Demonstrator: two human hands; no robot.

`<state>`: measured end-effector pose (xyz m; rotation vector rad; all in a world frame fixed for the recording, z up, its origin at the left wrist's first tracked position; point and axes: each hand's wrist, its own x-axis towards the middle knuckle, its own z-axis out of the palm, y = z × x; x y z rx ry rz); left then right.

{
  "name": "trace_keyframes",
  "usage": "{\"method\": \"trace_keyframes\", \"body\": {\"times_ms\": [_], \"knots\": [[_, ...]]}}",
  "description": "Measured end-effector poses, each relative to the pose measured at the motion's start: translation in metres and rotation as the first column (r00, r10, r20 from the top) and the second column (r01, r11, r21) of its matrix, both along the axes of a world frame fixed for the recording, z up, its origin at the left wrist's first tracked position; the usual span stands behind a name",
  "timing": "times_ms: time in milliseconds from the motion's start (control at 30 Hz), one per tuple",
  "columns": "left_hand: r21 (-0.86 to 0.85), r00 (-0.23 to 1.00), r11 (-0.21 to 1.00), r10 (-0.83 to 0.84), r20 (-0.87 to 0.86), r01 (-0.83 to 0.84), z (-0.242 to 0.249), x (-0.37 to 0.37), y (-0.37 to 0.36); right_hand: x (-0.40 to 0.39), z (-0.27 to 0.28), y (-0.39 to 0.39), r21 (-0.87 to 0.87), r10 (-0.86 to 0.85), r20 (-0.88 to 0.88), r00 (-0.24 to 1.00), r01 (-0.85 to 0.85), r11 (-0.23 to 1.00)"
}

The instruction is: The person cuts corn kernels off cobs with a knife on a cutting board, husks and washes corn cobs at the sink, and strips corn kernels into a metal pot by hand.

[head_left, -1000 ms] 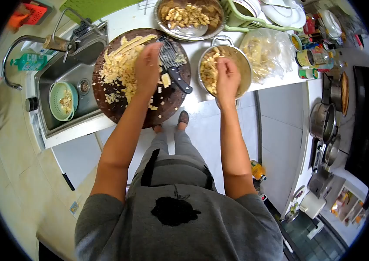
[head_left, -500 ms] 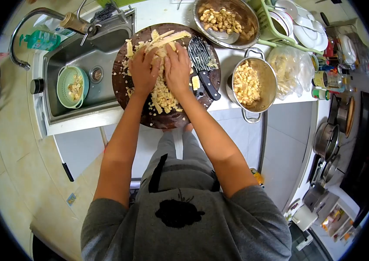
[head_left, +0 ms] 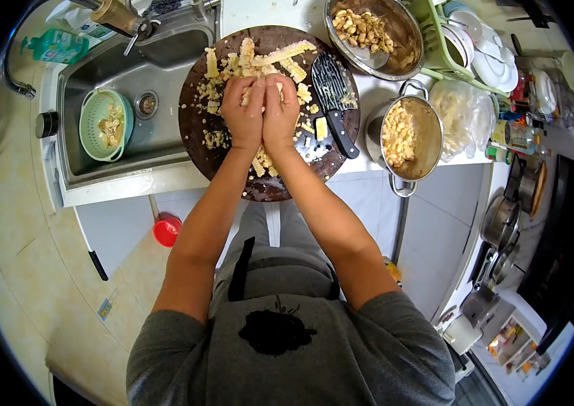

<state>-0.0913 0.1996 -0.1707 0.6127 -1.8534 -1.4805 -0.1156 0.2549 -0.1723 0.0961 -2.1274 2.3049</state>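
Observation:
On a dark round chopping board (head_left: 195, 145) lie loose pale-yellow corn kernels (head_left: 216, 139) and strips of cut corn (head_left: 283, 53). Above the board's middle, my left hand (head_left: 243, 111) and my right hand (head_left: 280, 111) are cupped together, wrists nearly touching. Their curved fingers close around a heap of corn kernels, some showing between the thumbs. More kernels lie under my wrists, partly hidden. To the right of my right hand a knife with a dark, white-smeared blade and black handle (head_left: 342, 135) rests on the board, beside a small corn piece (head_left: 321, 128).
Right of the board stand a steel pot (head_left: 429, 135) of pale-yellow pieces and a steel bowl (head_left: 405, 44) of brownish pieces. Behind them is a green dish rack (head_left: 439, 51). On the left, a sink (head_left: 165, 135) holds a green colander (head_left: 87, 128) with scraps.
My hands have come together from lying apart over the corn and now cup a heap of kernels. The view has shifted slightly, and a red container shows on the floor.

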Motion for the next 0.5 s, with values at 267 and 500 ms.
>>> {"method": "trace_keyframes", "body": {"times_ms": [267,500], "knots": [[0.052,0.997,0.999,-0.012,0.071,0.008,0.008,0.002,0.003,0.003,0.012,0.000,-0.227,0.017,0.203,0.979,0.031,0.973],[0.015,0.997,0.999,0.049,0.063,-0.050,0.027,0.009,0.009,0.007,0.027,0.005,-0.211,-0.009,0.180,0.984,0.047,0.976]]}}
